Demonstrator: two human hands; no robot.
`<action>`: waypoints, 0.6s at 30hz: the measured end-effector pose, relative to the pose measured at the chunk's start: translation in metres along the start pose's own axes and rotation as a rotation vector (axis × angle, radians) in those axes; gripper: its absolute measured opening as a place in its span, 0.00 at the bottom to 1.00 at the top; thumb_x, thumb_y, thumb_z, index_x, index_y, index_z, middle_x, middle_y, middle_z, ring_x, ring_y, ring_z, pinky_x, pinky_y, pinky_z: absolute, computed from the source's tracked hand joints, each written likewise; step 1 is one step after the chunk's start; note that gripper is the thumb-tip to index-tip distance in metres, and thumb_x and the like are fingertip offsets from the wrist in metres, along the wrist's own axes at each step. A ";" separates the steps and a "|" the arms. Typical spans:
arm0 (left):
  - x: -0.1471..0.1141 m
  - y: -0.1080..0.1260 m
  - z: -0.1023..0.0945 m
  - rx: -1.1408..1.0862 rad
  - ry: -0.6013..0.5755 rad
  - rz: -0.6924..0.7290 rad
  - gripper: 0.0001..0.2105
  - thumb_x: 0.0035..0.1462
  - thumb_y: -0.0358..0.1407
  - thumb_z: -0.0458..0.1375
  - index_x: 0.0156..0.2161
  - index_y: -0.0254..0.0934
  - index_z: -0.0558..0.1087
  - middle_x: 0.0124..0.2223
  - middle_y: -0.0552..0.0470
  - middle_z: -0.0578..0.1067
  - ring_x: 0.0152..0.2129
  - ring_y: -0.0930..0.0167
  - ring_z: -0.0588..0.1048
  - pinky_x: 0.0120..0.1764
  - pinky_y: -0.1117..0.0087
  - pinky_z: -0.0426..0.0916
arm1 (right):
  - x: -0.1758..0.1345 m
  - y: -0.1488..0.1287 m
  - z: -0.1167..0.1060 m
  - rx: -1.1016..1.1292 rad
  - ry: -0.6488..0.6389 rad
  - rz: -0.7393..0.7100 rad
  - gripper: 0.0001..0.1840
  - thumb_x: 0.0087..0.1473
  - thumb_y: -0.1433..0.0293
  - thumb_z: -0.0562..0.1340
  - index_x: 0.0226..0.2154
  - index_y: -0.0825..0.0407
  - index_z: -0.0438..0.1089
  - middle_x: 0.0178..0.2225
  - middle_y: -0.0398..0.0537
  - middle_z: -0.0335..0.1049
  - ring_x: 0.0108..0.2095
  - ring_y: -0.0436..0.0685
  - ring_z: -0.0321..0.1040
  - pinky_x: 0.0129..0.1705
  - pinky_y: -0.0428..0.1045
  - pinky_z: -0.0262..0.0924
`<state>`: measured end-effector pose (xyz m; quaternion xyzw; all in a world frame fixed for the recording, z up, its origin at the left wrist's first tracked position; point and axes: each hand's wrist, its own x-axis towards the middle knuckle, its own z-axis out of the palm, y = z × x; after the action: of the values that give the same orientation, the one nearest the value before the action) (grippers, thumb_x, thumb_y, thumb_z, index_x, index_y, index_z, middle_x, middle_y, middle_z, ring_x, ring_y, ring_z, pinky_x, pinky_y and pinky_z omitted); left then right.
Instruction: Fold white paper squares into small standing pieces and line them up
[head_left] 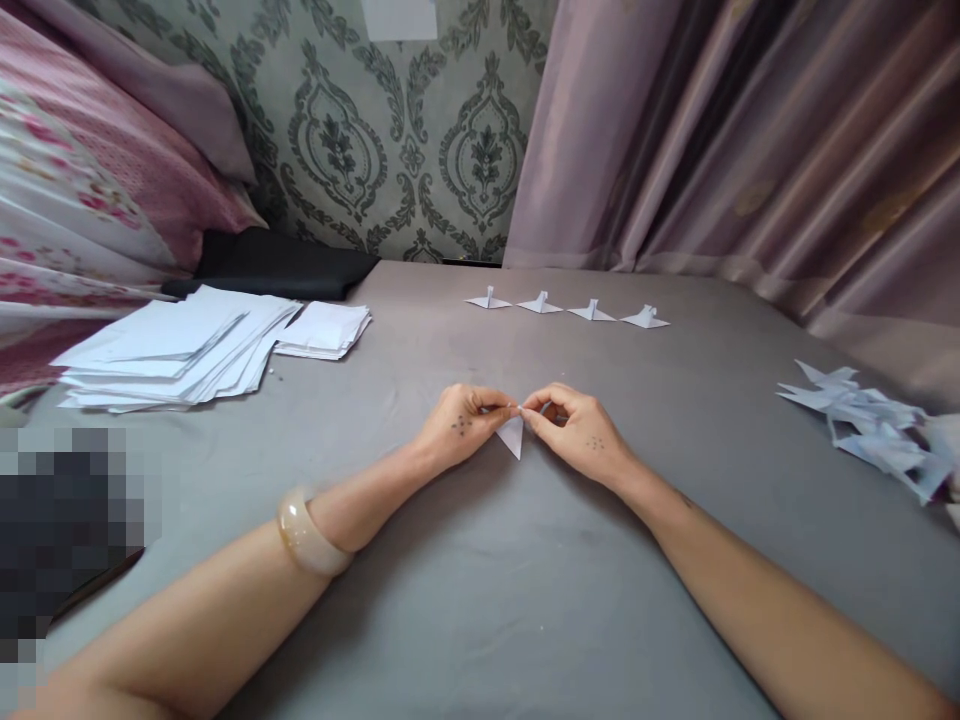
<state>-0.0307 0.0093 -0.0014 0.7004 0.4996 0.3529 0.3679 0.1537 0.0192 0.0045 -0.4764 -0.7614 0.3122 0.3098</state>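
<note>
Between my hands, at the middle of the grey surface, is a small folded white paper point(512, 436), with a pointed triangular flap hanging toward me. My left hand point(466, 422) pinches its upper edge between thumb and fingers. From the other side, my right hand point(574, 425) pinches the same top part, its fingertips almost meeting the left ones. The fingers hide the upper part of the fold. Beyond my hands stands a row of several folded paper figures point(544, 303), each with a flat pointed base and a small upright part.
Stacks of larger white sheets point(165, 340) and smaller paper squares point(324, 328) lie at the left, before a black folded cloth point(277, 262). A heap of folded paper pieces point(870, 420) is at the right. Curtains point(637, 130) hang along the right edge; a blurred dark patch point(60, 540) is nearer left.
</note>
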 end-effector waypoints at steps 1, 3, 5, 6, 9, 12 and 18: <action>0.000 0.000 0.000 0.006 0.000 -0.001 0.13 0.56 0.40 0.55 0.34 0.33 0.79 0.27 0.52 0.76 0.26 0.73 0.71 0.29 0.77 0.64 | 0.000 0.000 0.000 0.002 -0.004 0.006 0.07 0.53 0.64 0.59 0.30 0.49 0.70 0.32 0.44 0.70 0.30 0.51 0.65 0.35 0.48 0.59; -0.001 0.002 0.000 0.020 0.002 0.002 0.13 0.56 0.39 0.55 0.34 0.33 0.79 0.27 0.52 0.76 0.26 0.73 0.71 0.30 0.77 0.64 | 0.001 0.002 0.000 0.007 -0.021 0.029 0.07 0.53 0.64 0.59 0.31 0.49 0.70 0.31 0.44 0.70 0.30 0.51 0.65 0.34 0.48 0.58; -0.001 0.003 0.000 0.039 0.002 0.008 0.13 0.56 0.39 0.54 0.34 0.33 0.79 0.27 0.52 0.76 0.26 0.73 0.71 0.30 0.77 0.64 | 0.001 0.003 0.000 0.022 -0.048 0.053 0.07 0.53 0.64 0.58 0.31 0.50 0.70 0.29 0.43 0.70 0.29 0.51 0.64 0.32 0.47 0.58; -0.001 0.005 0.000 0.050 0.002 0.011 0.13 0.56 0.38 0.54 0.34 0.33 0.79 0.27 0.53 0.75 0.26 0.73 0.71 0.30 0.77 0.64 | 0.001 0.003 0.000 0.029 -0.062 0.055 0.07 0.53 0.64 0.58 0.31 0.50 0.69 0.29 0.43 0.69 0.28 0.51 0.64 0.32 0.47 0.57; -0.002 0.008 0.000 0.086 -0.005 0.021 0.12 0.56 0.37 0.54 0.34 0.33 0.79 0.27 0.53 0.76 0.26 0.73 0.71 0.30 0.76 0.63 | 0.002 0.002 0.000 0.022 -0.101 0.007 0.06 0.54 0.65 0.56 0.31 0.50 0.66 0.28 0.42 0.67 0.28 0.50 0.63 0.32 0.47 0.57; -0.002 0.010 -0.001 0.116 0.012 0.050 0.10 0.56 0.36 0.55 0.35 0.34 0.78 0.30 0.52 0.77 0.26 0.74 0.71 0.31 0.76 0.63 | 0.001 -0.001 -0.001 -0.027 -0.104 -0.066 0.05 0.55 0.67 0.55 0.30 0.50 0.64 0.30 0.43 0.65 0.28 0.50 0.61 0.32 0.47 0.57; -0.001 0.007 -0.001 0.138 0.059 0.124 0.07 0.55 0.35 0.57 0.33 0.35 0.77 0.31 0.50 0.75 0.27 0.74 0.70 0.31 0.75 0.64 | 0.002 0.002 0.000 -0.127 -0.110 -0.156 0.03 0.56 0.70 0.54 0.31 0.50 0.62 0.33 0.44 0.64 0.30 0.50 0.62 0.31 0.46 0.55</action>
<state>-0.0285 0.0072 0.0044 0.7430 0.4891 0.3600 0.2814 0.1541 0.0220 0.0037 -0.4164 -0.8302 0.2638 0.2603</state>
